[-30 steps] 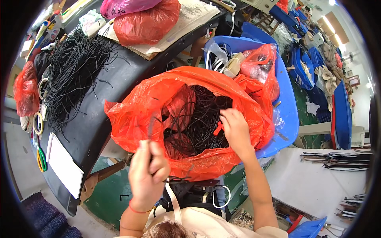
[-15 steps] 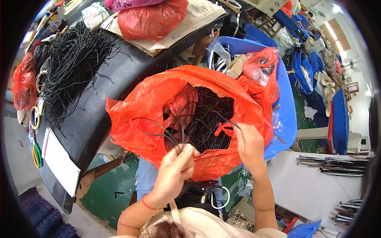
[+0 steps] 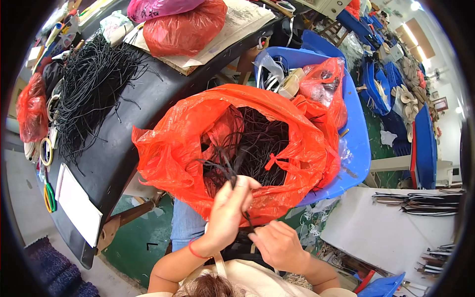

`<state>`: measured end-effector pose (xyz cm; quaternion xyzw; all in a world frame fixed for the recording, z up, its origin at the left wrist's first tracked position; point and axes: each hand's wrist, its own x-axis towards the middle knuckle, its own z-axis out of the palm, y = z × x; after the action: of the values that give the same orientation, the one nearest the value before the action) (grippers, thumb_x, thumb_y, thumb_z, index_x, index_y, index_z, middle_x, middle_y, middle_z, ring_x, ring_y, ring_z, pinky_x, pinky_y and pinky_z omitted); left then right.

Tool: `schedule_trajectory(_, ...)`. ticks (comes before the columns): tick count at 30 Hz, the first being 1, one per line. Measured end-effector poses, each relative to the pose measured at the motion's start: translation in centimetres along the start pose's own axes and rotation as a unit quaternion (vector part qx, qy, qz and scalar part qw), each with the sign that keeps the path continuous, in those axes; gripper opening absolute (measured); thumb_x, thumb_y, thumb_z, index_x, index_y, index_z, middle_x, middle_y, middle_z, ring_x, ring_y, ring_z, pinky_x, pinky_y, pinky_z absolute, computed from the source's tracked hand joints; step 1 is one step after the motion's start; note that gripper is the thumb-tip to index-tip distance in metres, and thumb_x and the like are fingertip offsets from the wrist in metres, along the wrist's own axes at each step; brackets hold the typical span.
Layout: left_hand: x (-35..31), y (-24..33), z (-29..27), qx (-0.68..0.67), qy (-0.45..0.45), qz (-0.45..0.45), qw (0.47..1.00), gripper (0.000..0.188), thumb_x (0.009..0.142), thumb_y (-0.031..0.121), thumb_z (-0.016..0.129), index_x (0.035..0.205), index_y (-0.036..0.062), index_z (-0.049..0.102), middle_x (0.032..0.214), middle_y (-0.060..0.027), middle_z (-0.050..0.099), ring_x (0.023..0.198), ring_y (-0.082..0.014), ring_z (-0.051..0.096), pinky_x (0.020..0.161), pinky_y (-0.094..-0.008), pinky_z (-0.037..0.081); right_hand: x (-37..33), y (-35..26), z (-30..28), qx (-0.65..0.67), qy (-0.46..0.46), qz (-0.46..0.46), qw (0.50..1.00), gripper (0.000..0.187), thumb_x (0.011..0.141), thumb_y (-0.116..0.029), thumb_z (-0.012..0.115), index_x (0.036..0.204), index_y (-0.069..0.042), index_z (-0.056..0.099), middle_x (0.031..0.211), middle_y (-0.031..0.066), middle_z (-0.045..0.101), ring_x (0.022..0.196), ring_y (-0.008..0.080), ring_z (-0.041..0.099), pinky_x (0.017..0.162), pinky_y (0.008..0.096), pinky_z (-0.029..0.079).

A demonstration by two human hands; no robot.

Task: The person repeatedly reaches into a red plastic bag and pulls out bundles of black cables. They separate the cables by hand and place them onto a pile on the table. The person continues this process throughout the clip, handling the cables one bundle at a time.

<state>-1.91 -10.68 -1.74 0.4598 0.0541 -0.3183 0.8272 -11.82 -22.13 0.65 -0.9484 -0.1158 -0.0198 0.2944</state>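
An orange-red plastic bag [image 3: 168, 148] stands wide-mouthed before me, with a tangle of thin black cords [image 3: 264, 143] inside. My left hand [image 3: 230, 208] is closed round a small bunch of black cords [image 3: 228, 171] at the bag's near rim; their loose ends fan out over the opening. Lower and to the right, my right hand [image 3: 279, 245] is closed on the other end of the black cords, which run down to it from the left fist. Its fingertips are partly hidden.
A large heap of black cords [image 3: 91, 84] lies on the black table [image 3: 143, 106] at left, near a white pad [image 3: 76, 205]. Behind the bag is a blue bin [image 3: 358, 143] with smaller bags. Dark strips [image 3: 415, 204] rest on a white surface at right.
My right hand has moved from the bag's right rim down and left, close below my left hand. The left hand still grips the cords, slightly farther right.
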Motion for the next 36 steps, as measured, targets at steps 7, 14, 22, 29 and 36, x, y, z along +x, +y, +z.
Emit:
schedule_trajectory(7,-4.1,6.4,-2.2,-0.029,0.115,0.244,0.962,0.022,0.101,0.022,0.033,0.102,0.0053,0.048,0.057,0.0055,0.026,0.043,-0.0035,0.021,0.037,-0.0204,0.019,7.8,13.7,1.6,-0.122,0.146,0.092,0.977,0.019,0.08,-0.009,0.057,0.098,-0.002,0.058,0.09,0.0132,0.054,0.086,0.0302,0.052,0.072,0.0394,0.044)
schedule_trajectory(14,-3.4,5.4,-4.3,-0.048,0.097,0.14,0.984,0.025,0.101,0.023,0.035,0.097,0.0044,0.052,0.059,0.006,0.027,0.048,-0.0028,0.023,0.042,-0.0194,0.021,9.5,16.8,3.3,-0.121,0.194,0.088,0.97,0.011,0.079,-0.009,0.062,0.088,-0.002,0.062,0.084,0.0114,0.059,0.08,0.0297,0.058,0.071,0.037,0.048)
schedule_trajectory(22,-1.8,3.9,-2.5,-0.018,0.014,0.08,0.997,0.027,0.101,0.023,0.036,0.098,0.0022,0.052,0.06,0.0039,0.035,0.049,-0.0037,0.031,0.043,-0.0194,0.027,8.0,12.5,-2.0,0.034,0.191,0.186,0.963,0.013,0.084,-0.008,0.063,0.092,0.002,0.064,0.082,0.0131,0.065,0.068,0.0174,0.063,0.061,0.0276,0.048)
schedule_trajectory(29,-2.6,3.5,-2.2,0.0,0.027,0.075,0.997,0.027,0.101,0.023,0.035,0.097,0.0031,0.053,0.06,0.0043,0.034,0.048,-0.0034,0.03,0.044,-0.0192,0.027,10.8,19.7,4.6,-0.2,0.165,0.237,0.936,0.018,0.081,-0.011,0.064,0.092,0.004,0.062,0.079,0.0202,0.062,0.07,0.0359,0.06,0.064,0.0407,0.048)
schedule_trajectory(36,-1.9,3.2,-2.5,0.004,0.034,0.075,0.997,0.027,0.101,0.023,0.035,0.094,0.0035,0.053,0.059,0.0046,0.033,0.048,-0.0038,0.029,0.044,-0.0194,0.026,8.4,15.8,0.0,-0.017,0.264,0.19,0.946,0.012,0.081,-0.009,0.065,0.09,0.001,0.064,0.074,0.0154,0.062,0.064,0.0259,0.061,0.06,0.0339,0.048)
